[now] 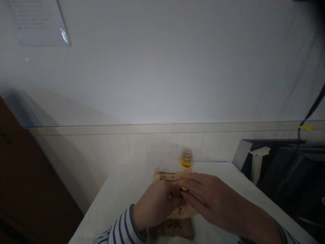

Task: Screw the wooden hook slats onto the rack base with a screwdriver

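"Across the near middle of the white desk (127,186), what do the two hands have between them?"

"A pale wooden piece (165,177). It sits beneath both, its far strip with small dark dots in plain view and its near part peeking out below the fingers. I can't tell if it rests on the desk or is held up."

"And the right hand (212,195)?"

"It reaches in from the right, grip closed: thumb and fingertips pinch a small yellow piece (184,188), mostly covered, over the wooden piece."

"The left hand (156,203)?"

"Curled, with its fingertips close by the right's. Its back hides the inside, so I cannot tell what its grip is grasping, if anything. A striped sleeve (124,223) covers that wrist."

"What stands around them?"

"Beyond the wooden piece, near the far edge, a see-through container (187,158) with a yellow base stands upright. On the near side lies a brown item (175,229), too dim to name."

"Farther off?"

"A sheet (42,23) on the wall (162,67), far left; dark equipment (279,173) to the right, beneath a black cable (311,109)."
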A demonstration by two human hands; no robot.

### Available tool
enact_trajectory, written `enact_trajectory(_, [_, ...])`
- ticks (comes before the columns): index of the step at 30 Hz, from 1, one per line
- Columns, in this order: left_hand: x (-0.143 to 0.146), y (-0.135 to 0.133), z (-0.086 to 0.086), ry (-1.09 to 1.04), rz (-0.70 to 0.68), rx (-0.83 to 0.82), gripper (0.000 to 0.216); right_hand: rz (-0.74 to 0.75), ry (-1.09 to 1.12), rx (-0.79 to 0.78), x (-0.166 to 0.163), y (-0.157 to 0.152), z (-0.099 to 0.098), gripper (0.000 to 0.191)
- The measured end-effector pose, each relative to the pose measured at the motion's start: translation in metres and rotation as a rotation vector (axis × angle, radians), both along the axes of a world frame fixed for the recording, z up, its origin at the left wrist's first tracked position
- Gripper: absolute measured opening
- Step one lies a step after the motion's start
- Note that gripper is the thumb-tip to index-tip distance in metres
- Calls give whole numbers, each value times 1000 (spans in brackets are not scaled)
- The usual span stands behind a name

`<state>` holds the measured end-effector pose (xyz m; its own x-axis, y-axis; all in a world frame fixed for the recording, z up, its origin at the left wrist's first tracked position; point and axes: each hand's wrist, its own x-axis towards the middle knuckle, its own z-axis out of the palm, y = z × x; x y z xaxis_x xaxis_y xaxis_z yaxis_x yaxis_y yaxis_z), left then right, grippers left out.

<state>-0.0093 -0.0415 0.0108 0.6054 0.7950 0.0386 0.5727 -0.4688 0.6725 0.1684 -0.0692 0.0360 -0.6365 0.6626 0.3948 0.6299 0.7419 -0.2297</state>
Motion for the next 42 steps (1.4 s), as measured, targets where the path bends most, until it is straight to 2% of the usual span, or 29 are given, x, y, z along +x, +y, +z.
enact_trajectory(7, [-1,0,-1,-74,-53,-3,16,-6,-13,31,0,1,-1,21])
enact_trajectory(14, [-2,0,1,-45,-94,5,20,-25,-24,68,0,2,-3,19])
enact_trajectory(27, [-2,0,3,-93,-138,0,20,-57,-57,31,-1,3,-4,19])
enact_trajectory(31, [-2,0,2,-69,-120,0,20,-50,-46,29,-2,3,-4,18])
enact_trajectory(37, [-1,0,0,-4,-21,9,18,-58,-52,7,-3,3,-4,16])
enact_trajectory(42, [-1,2,-2,18,-12,28,20,-34,-38,-30,-2,4,-5,16])
